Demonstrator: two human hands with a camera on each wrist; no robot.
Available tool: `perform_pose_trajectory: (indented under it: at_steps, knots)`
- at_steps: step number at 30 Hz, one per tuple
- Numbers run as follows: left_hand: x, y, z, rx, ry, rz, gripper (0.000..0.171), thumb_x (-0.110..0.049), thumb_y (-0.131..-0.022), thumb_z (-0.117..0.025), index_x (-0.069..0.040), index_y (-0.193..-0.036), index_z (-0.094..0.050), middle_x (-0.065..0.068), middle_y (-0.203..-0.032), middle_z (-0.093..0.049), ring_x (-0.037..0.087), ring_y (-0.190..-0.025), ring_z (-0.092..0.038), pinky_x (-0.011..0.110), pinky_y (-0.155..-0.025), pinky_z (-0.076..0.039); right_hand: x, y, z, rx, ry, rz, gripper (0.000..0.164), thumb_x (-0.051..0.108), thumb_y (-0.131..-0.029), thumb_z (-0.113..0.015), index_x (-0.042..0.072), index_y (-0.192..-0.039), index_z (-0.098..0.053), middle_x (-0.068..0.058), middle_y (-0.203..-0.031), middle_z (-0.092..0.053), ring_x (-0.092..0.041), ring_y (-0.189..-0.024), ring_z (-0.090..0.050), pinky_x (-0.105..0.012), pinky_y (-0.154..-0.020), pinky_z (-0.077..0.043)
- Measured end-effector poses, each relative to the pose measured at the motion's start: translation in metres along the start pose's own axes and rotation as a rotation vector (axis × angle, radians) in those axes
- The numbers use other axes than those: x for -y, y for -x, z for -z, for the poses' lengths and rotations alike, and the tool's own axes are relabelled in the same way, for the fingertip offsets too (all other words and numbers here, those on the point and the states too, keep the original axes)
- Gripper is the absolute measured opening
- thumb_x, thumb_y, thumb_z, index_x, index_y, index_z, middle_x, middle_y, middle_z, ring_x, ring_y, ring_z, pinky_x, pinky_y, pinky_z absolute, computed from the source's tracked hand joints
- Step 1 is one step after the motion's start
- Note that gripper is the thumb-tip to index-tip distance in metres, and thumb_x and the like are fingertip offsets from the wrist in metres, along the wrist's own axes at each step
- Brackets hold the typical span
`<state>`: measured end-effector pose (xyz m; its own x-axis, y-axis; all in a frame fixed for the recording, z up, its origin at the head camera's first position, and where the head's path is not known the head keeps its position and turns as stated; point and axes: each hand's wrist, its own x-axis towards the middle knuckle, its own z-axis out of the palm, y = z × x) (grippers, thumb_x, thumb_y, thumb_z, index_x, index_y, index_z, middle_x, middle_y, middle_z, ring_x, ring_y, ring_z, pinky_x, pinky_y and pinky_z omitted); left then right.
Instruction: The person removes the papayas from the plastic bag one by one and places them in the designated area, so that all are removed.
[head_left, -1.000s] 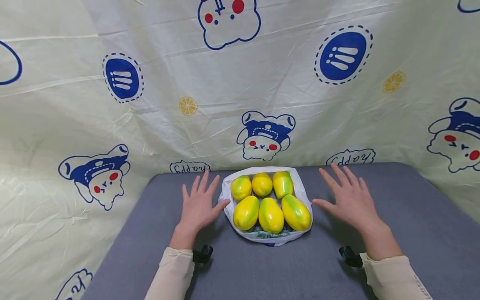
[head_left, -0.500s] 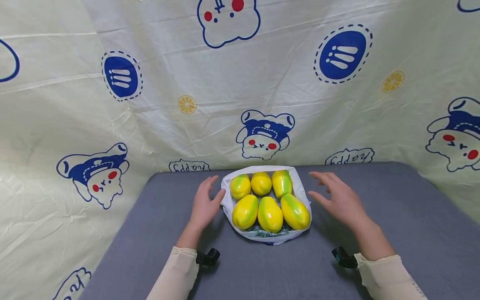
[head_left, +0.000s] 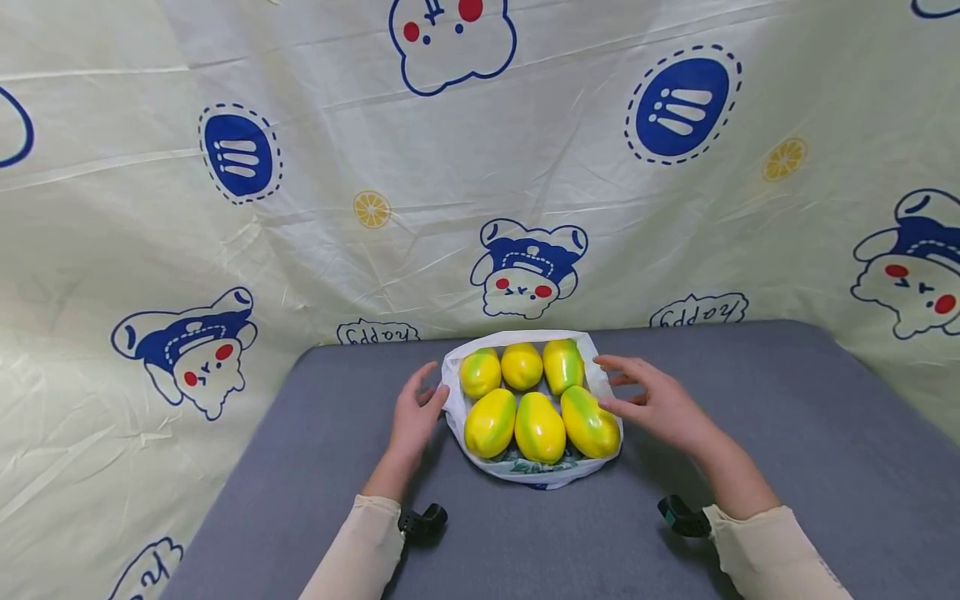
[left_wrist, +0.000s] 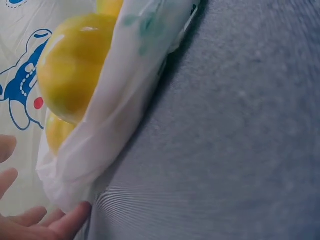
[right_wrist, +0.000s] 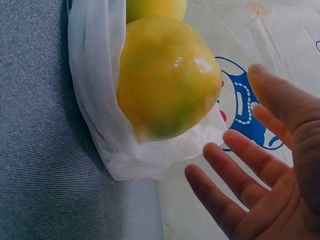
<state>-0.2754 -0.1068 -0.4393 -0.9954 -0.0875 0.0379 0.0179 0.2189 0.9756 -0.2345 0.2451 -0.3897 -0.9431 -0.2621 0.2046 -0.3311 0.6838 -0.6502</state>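
Bag: a white plastic bag (left_wrist: 112, 117) with green print, mouth spread wide, sits near the far edge of the surface, slightly left of that edge's middle.
Fruit: six yellow-green papayas (head_left: 538, 421) lie inside in two rows of three, the larger ones toward the near edge.
Left hand: the left hand (head_left: 413, 418) is at the bag's left side, fingers loosely bent and parted, gripping nothing; whether a fingertip touches the plastic I cannot tell.
Right hand: the right hand (head_left: 663, 404) is at the bag's right side, fingers spread and relaxed, holding nothing.
Handling: the bag is probably light, limp and easily torn; the glossy papayas look smooth, slippery and ready to roll. The full weight cannot be judged.
Hold: gathering the left and right rims evenly seems safest, keeping the mouth upright.
Surface: a grey cloth-covered table (head_left: 551, 542).
Behind: a cartoon-printed curtain (head_left: 450, 167) beyond the far edge.
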Motion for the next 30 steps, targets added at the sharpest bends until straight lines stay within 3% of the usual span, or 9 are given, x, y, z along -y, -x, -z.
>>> perform_pose_trajectory:
  at_steps: [7,15,22,30]
  knots:
    - [0.010,-0.003,-0.002,0.031,0.070,0.010,0.051,-0.022,-0.099,-0.061,-0.023,-0.148,-0.048,0.013,-0.159,-0.039,0.038,-0.138,-0.048,0.051,-0.107,-0.047,-0.002,0.002,-0.002,0.095,-0.045,0.027,0.058,0.032,-0.092,-0.071,0.010,-0.142,-0.052,-0.018,-0.144,-0.053,-0.040,-0.123,-0.057,-0.056,-0.094,-0.054]
    - [0.020,-0.006,-0.005,0.049,0.130,-0.013,0.051,-0.011,-0.098,-0.061,-0.021,-0.147,-0.050,0.015,-0.156,-0.043,0.039,-0.135,-0.050,0.049,-0.108,-0.047,-0.010,0.001,-0.005,0.198,-0.056,0.013,0.056,0.037,-0.090,-0.073,0.014,-0.138,-0.058,-0.014,-0.141,-0.057,-0.038,-0.124,-0.056,-0.054,-0.095,-0.053]
    - [0.022,-0.008,-0.006,0.070,0.118,-0.013,0.052,-0.003,-0.095,-0.063,-0.019,-0.144,-0.054,0.012,-0.155,-0.045,0.033,-0.134,-0.051,0.046,-0.109,-0.047,-0.010,0.000,-0.007,0.241,-0.080,-0.004,0.059,0.038,-0.088,-0.075,0.015,-0.139,-0.058,-0.016,-0.143,-0.053,-0.039,-0.124,-0.053,-0.052,-0.092,-0.054]
    - [0.023,-0.010,-0.007,0.082,0.058,-0.017,0.050,0.001,-0.094,-0.062,-0.011,-0.142,-0.056,0.017,-0.154,-0.045,0.034,-0.145,-0.040,0.050,-0.118,-0.035,-0.009,0.001,-0.007,0.276,-0.073,-0.002,0.061,0.039,-0.087,-0.076,0.018,-0.141,-0.056,-0.017,-0.146,-0.051,-0.038,-0.124,-0.054,-0.061,-0.098,-0.048]
